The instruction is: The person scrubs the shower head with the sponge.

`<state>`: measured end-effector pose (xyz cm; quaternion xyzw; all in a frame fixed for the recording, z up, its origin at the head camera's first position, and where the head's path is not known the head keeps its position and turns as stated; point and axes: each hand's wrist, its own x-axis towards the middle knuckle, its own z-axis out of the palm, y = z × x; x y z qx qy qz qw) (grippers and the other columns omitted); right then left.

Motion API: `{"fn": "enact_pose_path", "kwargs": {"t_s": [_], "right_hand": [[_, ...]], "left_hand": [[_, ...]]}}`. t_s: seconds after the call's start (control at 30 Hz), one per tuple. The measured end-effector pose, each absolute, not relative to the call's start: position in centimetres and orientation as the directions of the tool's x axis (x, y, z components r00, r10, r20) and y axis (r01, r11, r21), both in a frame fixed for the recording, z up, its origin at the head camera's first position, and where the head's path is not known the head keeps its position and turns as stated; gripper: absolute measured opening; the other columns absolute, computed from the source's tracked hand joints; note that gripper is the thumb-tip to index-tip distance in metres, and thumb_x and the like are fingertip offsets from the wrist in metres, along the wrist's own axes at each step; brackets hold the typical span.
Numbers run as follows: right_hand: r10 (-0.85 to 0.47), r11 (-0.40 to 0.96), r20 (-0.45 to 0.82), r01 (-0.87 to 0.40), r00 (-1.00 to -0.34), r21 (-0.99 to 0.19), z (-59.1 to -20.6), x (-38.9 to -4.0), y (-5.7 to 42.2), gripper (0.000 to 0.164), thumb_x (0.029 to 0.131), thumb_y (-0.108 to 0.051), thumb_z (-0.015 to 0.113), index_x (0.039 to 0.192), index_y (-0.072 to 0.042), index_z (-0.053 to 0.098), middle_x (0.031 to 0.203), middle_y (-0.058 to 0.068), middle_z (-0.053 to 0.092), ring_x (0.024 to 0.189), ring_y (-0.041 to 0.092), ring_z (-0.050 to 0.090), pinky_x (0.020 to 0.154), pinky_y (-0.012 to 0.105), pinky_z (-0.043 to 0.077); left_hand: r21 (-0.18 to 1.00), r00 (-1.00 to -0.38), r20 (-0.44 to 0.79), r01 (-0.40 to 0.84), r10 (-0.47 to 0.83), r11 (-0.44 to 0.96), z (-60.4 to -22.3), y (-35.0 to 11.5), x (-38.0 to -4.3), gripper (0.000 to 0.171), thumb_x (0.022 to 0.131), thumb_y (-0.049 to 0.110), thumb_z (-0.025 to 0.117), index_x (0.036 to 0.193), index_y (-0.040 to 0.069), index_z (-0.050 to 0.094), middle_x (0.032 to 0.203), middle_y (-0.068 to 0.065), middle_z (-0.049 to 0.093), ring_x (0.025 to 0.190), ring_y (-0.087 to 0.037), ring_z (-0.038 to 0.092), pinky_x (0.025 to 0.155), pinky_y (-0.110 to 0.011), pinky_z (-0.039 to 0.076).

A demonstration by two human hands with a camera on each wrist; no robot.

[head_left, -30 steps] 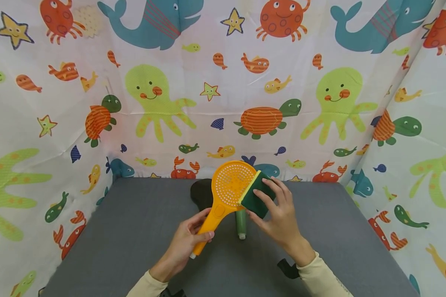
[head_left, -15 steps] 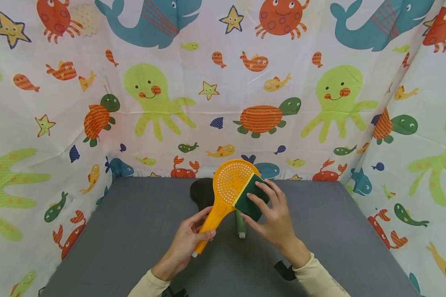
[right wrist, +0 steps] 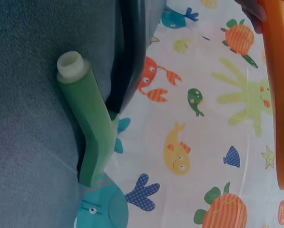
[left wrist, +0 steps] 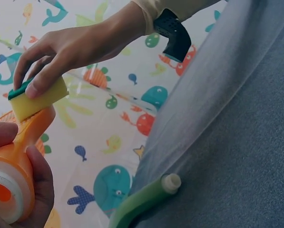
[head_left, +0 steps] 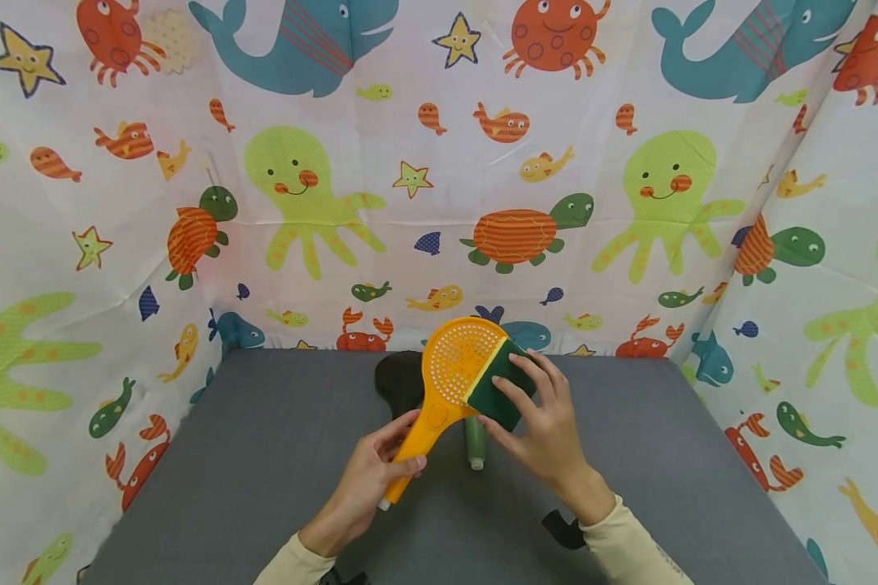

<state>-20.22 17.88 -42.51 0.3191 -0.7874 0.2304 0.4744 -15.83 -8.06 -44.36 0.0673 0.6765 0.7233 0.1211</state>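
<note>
An orange handheld shower head (head_left: 448,370), held up over the table, has its perforated face turned toward the head camera. My left hand (head_left: 362,483) grips its handle, thumb across the front. With spread fingertips my right hand (head_left: 549,431) holds a sponge (head_left: 503,398), dark green scourer side outward, against the right part of that face. In the left wrist view the sponge's yellow foam (left wrist: 42,100) meets the shower head's rim, and the threaded handle end (left wrist: 8,194) points at the camera. The right wrist view catches the shower head (right wrist: 277,95) side-on.
Behind the hands lie a black shower head (head_left: 397,375) and a green one, whose handle (head_left: 475,447) points toward me. The grey table (head_left: 278,439) ends at a curtain (head_left: 410,211) printed with sea animals. A black device (head_left: 563,530) sits at my right wrist.
The sponge slid left and down across the shower head's face, then a little back to the right. The shower head has shifted slightly right; both grips stay the same.
</note>
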Motion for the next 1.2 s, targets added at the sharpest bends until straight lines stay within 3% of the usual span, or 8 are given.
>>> {"fn": "enact_pose_path", "kwargs": {"t_s": [0.93, 1.2], "right_hand": [[-0.298, 0.674, 0.902, -0.738, -0.313, -0.033, -42.7, -19.7, 17.4, 0.051, 0.091, -0.057, 0.060, 0.112, -0.012, 0.069, 0.131, 0.020, 0.057, 0.125, 0.046, 0.047, 0.101, 0.053, 0.039], [-0.287, 0.684, 0.903, -0.728, -0.318, -0.039, -41.7, -20.3, 18.0, 0.052, 0.090, -0.057, 0.061, 0.113, -0.011, 0.069, 0.133, 0.021, 0.056, 0.128, 0.045, 0.045, 0.102, 0.058, 0.038]], "left_hand": [[0.994, -0.963, -0.059, -0.080, 0.265, -0.070, -43.9, -7.7, -15.4, 0.064, 0.086, 0.013, 0.075, 0.144, 0.014, 0.049, 0.133, -0.014, 0.055, 0.098, -0.023, 0.061, 0.084, -0.032, 0.053], [0.995, -0.959, -0.067, -0.085, 0.276, -0.055, -43.8, -7.9, -15.3, 0.065, 0.085, 0.014, 0.075, 0.145, 0.015, 0.048, 0.132, -0.013, 0.056, 0.098, -0.023, 0.061, 0.084, -0.032, 0.054]]}}
